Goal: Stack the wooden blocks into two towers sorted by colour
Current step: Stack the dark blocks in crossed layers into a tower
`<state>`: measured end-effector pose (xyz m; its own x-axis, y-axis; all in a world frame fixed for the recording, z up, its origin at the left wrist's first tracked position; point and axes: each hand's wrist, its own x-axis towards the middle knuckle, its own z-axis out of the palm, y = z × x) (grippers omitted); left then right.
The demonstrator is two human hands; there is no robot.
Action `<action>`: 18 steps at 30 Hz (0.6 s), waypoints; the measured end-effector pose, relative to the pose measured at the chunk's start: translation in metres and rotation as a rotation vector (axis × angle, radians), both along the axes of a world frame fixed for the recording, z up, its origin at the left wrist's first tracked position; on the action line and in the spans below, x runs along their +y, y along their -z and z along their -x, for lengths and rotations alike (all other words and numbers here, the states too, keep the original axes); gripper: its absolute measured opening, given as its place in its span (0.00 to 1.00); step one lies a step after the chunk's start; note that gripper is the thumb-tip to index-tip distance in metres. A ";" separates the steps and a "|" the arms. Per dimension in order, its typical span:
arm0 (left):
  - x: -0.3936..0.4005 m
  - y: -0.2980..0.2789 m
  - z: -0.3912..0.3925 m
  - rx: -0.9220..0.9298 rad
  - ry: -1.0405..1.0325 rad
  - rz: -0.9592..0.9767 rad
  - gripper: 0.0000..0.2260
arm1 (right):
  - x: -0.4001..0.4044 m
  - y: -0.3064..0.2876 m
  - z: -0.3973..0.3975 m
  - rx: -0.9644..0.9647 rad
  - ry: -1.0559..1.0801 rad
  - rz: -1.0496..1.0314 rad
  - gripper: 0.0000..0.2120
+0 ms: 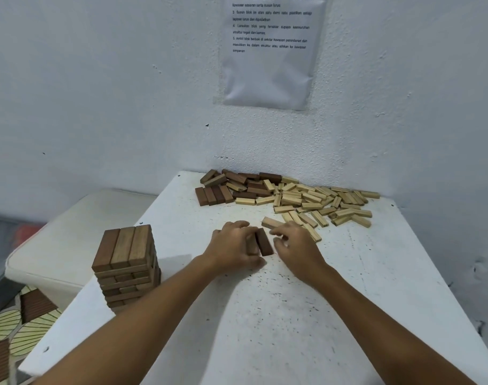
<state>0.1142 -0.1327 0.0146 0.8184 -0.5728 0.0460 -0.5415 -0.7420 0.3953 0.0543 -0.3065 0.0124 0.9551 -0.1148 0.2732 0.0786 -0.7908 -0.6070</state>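
The left hand [233, 245] grips two dark blocks [260, 243] on the white table [292, 315], and the right hand [295, 243] beside them holds nothing, its fingers loosely curled. To do it well, I think the blocks should be pressed flush before they go to the dark tower [126, 265]. The left fingers hide part of one block, and the tower's base is cut off by the table edge.

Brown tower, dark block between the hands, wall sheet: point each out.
brown tower [124, 247], head view, top face of its middle top-layer block.
dark block [265, 243], head view, long top face, between the two hands.
wall sheet [270, 65], head view, blank lower half under the printed lines.
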 end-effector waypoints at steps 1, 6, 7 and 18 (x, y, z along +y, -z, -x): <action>-0.001 0.000 0.002 -0.012 -0.002 -0.003 0.36 | -0.004 -0.001 -0.004 -0.008 0.030 0.029 0.15; -0.005 0.009 0.008 -0.065 0.014 0.044 0.30 | -0.010 -0.004 -0.012 0.135 0.009 0.312 0.26; -0.006 0.010 0.008 -0.068 0.011 0.057 0.29 | -0.009 -0.003 -0.011 0.139 -0.010 0.319 0.28; 0.013 0.006 0.028 -0.033 0.079 0.135 0.25 | -0.002 0.007 0.035 0.068 -0.159 0.079 0.06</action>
<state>0.0864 -0.1196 0.0084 0.7677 -0.6223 0.1528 -0.6105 -0.6379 0.4695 0.0197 -0.3082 0.0058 0.9761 0.0584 0.2091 0.1671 -0.8171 -0.5517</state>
